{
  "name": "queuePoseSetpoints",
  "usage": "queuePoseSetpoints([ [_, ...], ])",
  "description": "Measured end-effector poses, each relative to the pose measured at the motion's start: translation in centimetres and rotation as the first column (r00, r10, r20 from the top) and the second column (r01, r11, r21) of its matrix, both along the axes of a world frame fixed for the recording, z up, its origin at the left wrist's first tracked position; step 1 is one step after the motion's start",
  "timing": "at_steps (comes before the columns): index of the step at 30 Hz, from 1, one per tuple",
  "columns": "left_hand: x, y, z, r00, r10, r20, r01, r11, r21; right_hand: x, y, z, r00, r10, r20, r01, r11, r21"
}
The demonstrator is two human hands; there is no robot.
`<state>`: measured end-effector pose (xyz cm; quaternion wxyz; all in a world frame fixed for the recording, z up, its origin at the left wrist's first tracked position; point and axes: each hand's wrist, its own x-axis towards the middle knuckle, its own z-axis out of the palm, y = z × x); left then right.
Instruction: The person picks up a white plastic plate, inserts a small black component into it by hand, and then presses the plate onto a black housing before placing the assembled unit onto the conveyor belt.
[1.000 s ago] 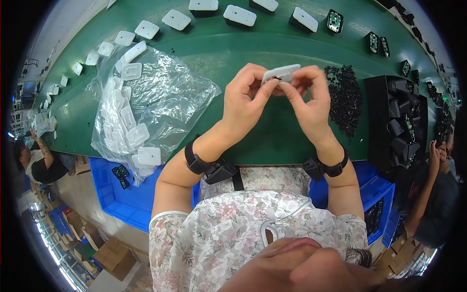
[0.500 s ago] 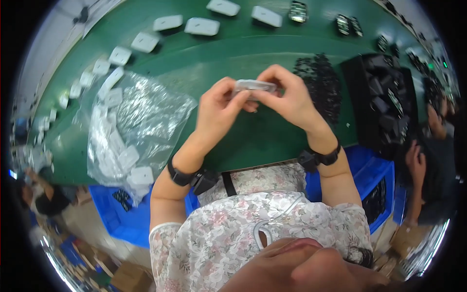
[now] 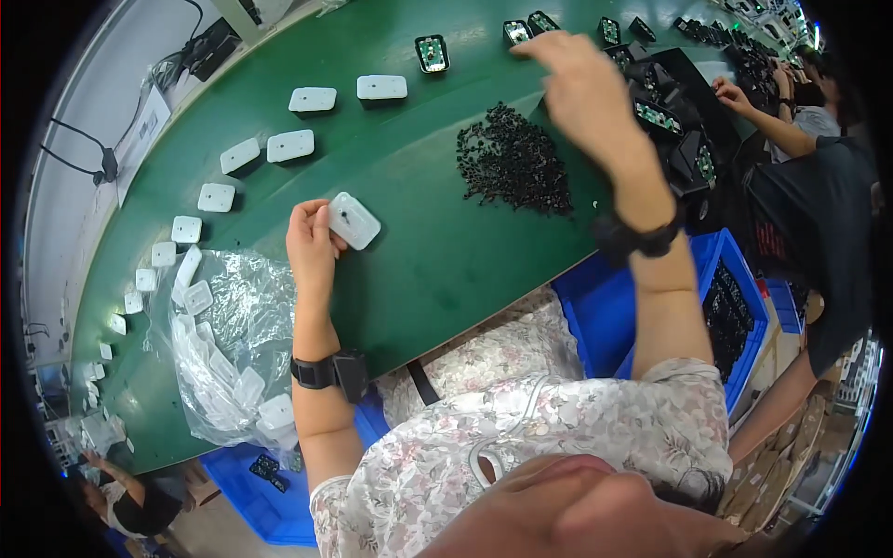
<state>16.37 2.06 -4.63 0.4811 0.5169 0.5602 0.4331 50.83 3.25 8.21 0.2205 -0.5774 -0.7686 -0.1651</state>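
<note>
Between the thumb and fingers of my left hand (image 3: pixel 314 244) is a white plastic cover (image 3: pixel 357 223), tilted above the green table. A small dark spot shows near the middle of the cover. My right hand (image 3: pixel 586 98) is stretched out to the far side, fingers extended and seemingly holding nothing. Its fingertips come close to a black housing with a circuit board (image 3: pixel 517 34); whether they touch it I cannot tell. A second such housing (image 3: pixel 542 21) stands beside that one. Left of them is another black housing (image 3: pixel 432 54) with a green board inside.
White-topped units (image 3: pixel 290 146) curve along the table's far left. A clear plastic bag (image 3: pixel 251 298) holds more white covers. Small black parts (image 3: pixel 512 163) lie heaped in the middle, near a black box (image 3: pixel 684 70) of housings. Blue bins (image 3: pixel 595 307) flank my lap. Co-workers sit on both sides.
My hands have come apart. The left has moved left with the white cover; the right has let go and reached far right toward the housings. The view has turned to the right.
</note>
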Motion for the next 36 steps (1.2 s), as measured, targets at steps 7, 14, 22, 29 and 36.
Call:
queuePoseSetpoints([
  [7,0.5,0.5,-0.5,0.741,0.166,-0.651,0.078,0.941,0.329,10.3,4.3,-3.0,0.883,-0.095,0.459,0.223,0.946,-0.234],
  [14,3.0,-3.2,0.8,0.394,0.212,-0.894,0.301,0.89,0.344,10.1,5.2,-1.8,0.733,-0.081,0.676,0.222,0.967,-0.125],
  [22,1.5,-3.8,0.2,0.56,0.193,-0.806,0.367,0.814,0.45,-2.6,-1.8,0.8,0.901,0.246,-0.358,-0.349,0.901,-0.259],
  [29,0.3,-4.7,0.7,0.688,0.038,-0.724,0.429,0.784,0.449,-8.4,-7.7,-8.3,0.782,0.317,-0.537,-0.573,0.704,-0.418],
  [36,-0.5,-5.4,0.7,0.838,-0.06,-0.542,0.361,0.807,0.468,-11.1,-6.3,-7.3,0.721,0.395,-0.57,-0.628,0.72,-0.296],
])
